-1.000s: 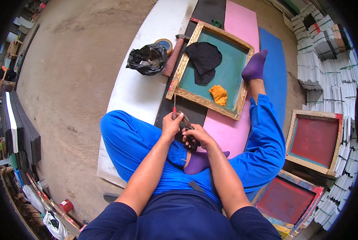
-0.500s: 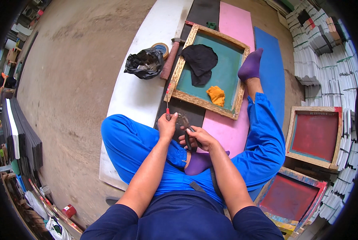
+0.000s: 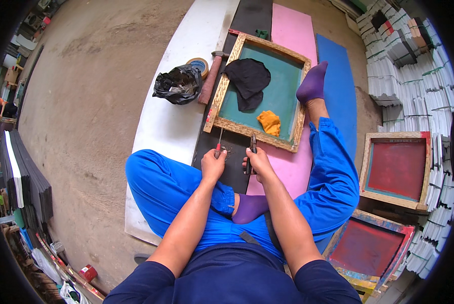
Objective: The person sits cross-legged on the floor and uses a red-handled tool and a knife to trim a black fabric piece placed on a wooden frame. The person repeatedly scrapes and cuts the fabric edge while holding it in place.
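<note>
My left hand (image 3: 213, 164) is closed round the red handle of a screwdriver (image 3: 218, 148), its thin shaft pointing away toward the near edge of a wooden screen frame (image 3: 232, 126). In my right hand (image 3: 260, 163) is a pair of pliers (image 3: 249, 164) with dark handles, the jaws pointing up at the same edge. Whether the jaws touch the wood I cannot tell. Green mesh (image 3: 287, 76) fills the frame. On it lie a black cloth (image 3: 249, 81) and a crumpled yellow-orange cloth (image 3: 270, 123). Small dark bits lie on the black mat between my hands.
Left of the frame are a hammer (image 3: 210, 81), a tape roll (image 3: 199, 65) and an open black plastic bag (image 3: 178, 85). My purple-socked foot (image 3: 313, 83) rests by the frame's right side. Two red-meshed frames (image 3: 396, 167) and stacked white sheets (image 3: 414, 101) stand at right.
My hands have moved apart. The pliers have swung from near the screwdriver to upright by the frame's near edge; the screwdriver has shifted slightly right and nearer me.
</note>
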### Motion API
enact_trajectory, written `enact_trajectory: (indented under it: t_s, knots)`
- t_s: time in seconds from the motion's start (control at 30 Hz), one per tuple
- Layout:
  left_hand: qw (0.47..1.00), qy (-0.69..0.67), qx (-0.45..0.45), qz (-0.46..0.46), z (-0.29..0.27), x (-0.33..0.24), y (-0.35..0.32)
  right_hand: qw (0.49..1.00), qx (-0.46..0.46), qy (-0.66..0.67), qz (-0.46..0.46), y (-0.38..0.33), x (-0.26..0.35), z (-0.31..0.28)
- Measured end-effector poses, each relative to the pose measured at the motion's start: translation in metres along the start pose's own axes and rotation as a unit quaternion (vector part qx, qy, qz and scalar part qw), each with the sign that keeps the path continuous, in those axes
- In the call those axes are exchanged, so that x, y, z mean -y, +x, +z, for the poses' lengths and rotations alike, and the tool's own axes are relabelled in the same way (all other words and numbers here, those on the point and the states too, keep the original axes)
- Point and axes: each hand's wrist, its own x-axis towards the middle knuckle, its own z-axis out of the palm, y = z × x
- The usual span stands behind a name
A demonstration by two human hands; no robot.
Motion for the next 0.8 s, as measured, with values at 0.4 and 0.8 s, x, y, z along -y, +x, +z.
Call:
enact_trajectory:
  t_s: [0.4, 0.8]
  knots:
    - [0.999, 0.038, 0.003, -0.024, -0.003, 0.002, 0.004, 0.993, -0.095, -0.062, -0.028, -0.004, 0.014, 0.022]
    - [0.999, -0.026, -0.016, -0.022, 0.009, 0.009, 0.011, 0.992, -0.117, -0.017, -0.051, 0.009, -0.011, 0.029]
